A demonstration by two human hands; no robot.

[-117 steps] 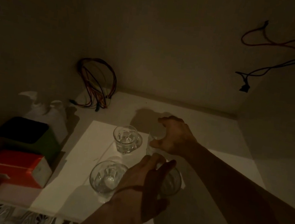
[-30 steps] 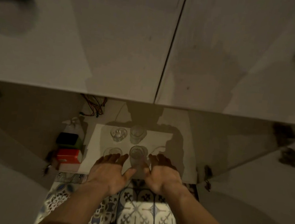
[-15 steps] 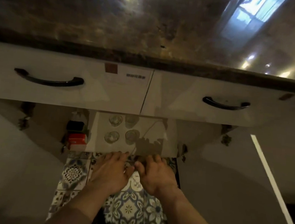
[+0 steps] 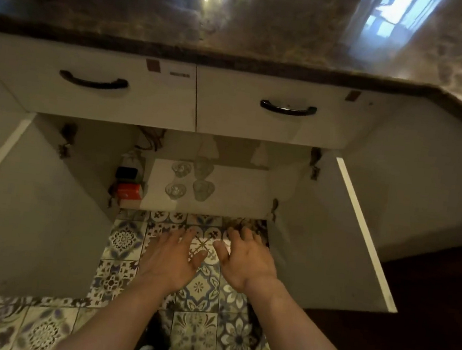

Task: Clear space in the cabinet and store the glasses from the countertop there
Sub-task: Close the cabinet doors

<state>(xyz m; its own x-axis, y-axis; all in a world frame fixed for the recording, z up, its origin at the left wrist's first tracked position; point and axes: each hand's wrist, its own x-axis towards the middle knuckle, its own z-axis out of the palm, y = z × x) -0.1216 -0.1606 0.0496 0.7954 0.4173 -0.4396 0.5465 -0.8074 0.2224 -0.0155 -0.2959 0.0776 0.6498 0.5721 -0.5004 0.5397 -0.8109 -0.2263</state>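
Observation:
Several clear glasses [image 4: 191,180] stand in a square group on the white floor of the open cabinet [image 4: 236,192], under two drawers. My left hand [image 4: 171,257] and my right hand [image 4: 246,260] hover side by side over the patterned floor tiles, in front of the cabinet opening. Both hands are empty, with fingers spread and relaxed, well apart from the glasses. The dark marble countertop [image 4: 241,26] fills the top of the view, and no glasses show on its visible part.
Both cabinet doors stand wide open, the left door [image 4: 33,210] and the right door [image 4: 332,232]. A red box [image 4: 128,190], a black-topped container [image 4: 126,173] and a white bottle sit at the cabinet's left. Wires hang at its back. Two drawer handles [image 4: 287,108] are above.
My hands have let go of the glasses and drawn back out of the cabinet to above the floor tiles. The view has risen, so the drawers and countertop now show.

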